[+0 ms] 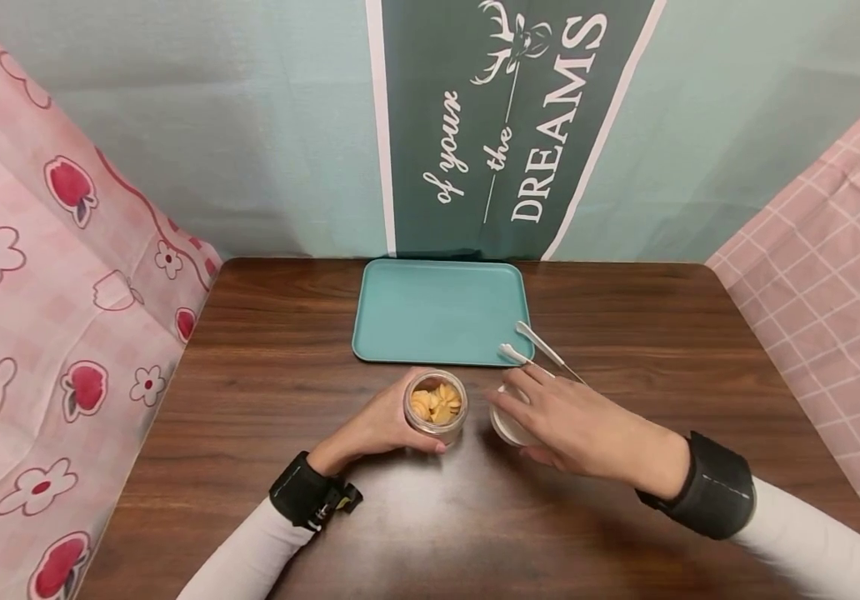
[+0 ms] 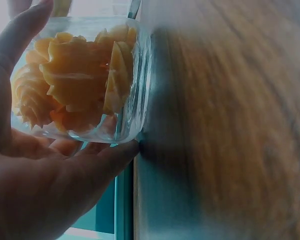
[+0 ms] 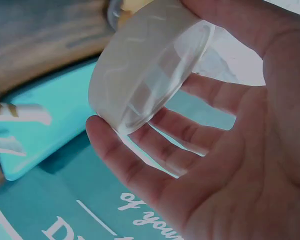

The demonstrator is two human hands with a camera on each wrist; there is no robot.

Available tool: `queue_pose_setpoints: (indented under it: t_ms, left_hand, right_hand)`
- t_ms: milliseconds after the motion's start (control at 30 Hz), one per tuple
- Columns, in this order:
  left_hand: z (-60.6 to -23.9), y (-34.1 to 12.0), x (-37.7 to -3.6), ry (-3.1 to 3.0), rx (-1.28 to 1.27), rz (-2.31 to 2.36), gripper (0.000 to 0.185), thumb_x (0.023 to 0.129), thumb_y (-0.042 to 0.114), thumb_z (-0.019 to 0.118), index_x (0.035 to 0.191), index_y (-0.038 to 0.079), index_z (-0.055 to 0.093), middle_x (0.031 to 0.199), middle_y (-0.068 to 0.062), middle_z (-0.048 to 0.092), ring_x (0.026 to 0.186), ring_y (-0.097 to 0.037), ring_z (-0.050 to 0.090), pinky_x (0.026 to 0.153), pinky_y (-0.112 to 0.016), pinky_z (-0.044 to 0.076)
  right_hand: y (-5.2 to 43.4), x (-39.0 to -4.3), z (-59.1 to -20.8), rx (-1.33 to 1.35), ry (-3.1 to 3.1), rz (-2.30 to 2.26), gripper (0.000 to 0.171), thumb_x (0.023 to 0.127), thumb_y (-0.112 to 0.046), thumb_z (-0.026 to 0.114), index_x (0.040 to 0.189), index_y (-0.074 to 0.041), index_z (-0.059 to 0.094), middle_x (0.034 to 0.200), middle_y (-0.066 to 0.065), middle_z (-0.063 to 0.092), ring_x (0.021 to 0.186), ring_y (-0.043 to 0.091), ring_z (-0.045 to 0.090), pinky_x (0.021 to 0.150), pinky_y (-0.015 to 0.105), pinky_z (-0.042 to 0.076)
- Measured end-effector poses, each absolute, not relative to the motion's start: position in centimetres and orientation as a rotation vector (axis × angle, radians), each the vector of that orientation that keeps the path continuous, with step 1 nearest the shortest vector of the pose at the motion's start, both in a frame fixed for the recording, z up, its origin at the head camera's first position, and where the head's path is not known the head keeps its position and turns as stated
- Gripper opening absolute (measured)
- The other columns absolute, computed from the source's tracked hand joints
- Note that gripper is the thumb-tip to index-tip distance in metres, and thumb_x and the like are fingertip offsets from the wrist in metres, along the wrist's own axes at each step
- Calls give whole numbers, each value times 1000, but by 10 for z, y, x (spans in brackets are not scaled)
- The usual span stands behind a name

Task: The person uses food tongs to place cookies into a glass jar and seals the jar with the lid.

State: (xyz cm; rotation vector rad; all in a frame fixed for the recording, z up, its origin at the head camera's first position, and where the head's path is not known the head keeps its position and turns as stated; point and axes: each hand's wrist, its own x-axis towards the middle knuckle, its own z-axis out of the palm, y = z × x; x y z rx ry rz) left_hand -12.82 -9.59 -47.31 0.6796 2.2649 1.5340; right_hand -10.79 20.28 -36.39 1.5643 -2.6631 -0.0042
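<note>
Frosted plastic sat in our right hand (image 1: 572, 417): a round lid (image 3: 150, 65), pinched by its rim between thumb and curled fingers (image 3: 140, 150), palm arched over it. From the head view we had it low over the surface (image 1: 625, 333), just right of the jar (image 1: 436, 406), and the wrist view showed it tilted, its flat face turned toward the palm. We judged that rim grip kept the lid's inside clear of our fingertips.

Our left hand (image 1: 377, 429) wrapped the jar from the side, fingers and thumb curled round its glass wall, steadying it where it stood on the surface. Its long axis ran straight up and its open mouth pointed at the ceiling, so the pale orange, ridged biscuits (image 2: 75, 80) piled inside stayed put. We read that hold as a brace: the jar stood near the front middle of the surface, close in to us, and the grip stopped it sliding.

Moving outward, a pair of metal tongs (image 1: 542, 350) lay just beyond our right hand, white tips resting on the near right corner of the teal tray (image 1: 437, 308), handles angled back toward our wrist. The tray lay flat behind the jar, long side across, nothing else on it. Behind it hung a dark green banner (image 1: 505, 125) with white lettering, and pink patterned cloths (image 1: 40, 333) flanked both sides.
</note>
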Motion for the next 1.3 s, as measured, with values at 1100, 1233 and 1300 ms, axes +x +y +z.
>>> queue_pose_setpoints:
  t_ms: [1100, 1233, 1300]
  left_hand:
    - [-475, -96, -129, 2205, 692, 1562, 103, 70, 18, 101, 154, 15, 41, 135, -1, 63, 118, -15, 64, 106, -34, 52]
    - [-475, -96, -130, 2187, 700, 1578, 99, 72, 17, 100, 151, 14, 42, 132, -1, 65, 114, -14, 67, 103, -33, 54]
    - [-475, -96, -129, 2174, 701, 1586, 97, 72, 17, 99, 150, 14, 42, 131, -1, 66, 112, -14, 68, 102, -33, 55]
  right_hand:
    - [116, -139, -350, 1745, -2674, 118, 68, 83, -33, 90, 140, -13, 58, 126, 4, 58, 112, 23, 57, 76, 35, 61]
    - [110, -141, -352, 1736, -2717, 104, 66, 83, -34, 89, 139, -15, 59, 127, 3, 59, 113, 21, 57, 78, 35, 61]
    - [109, -141, -353, 1736, -2720, 88, 66, 83, -34, 89, 138, -15, 59, 126, 3, 59, 112, 22, 57, 78, 35, 61]
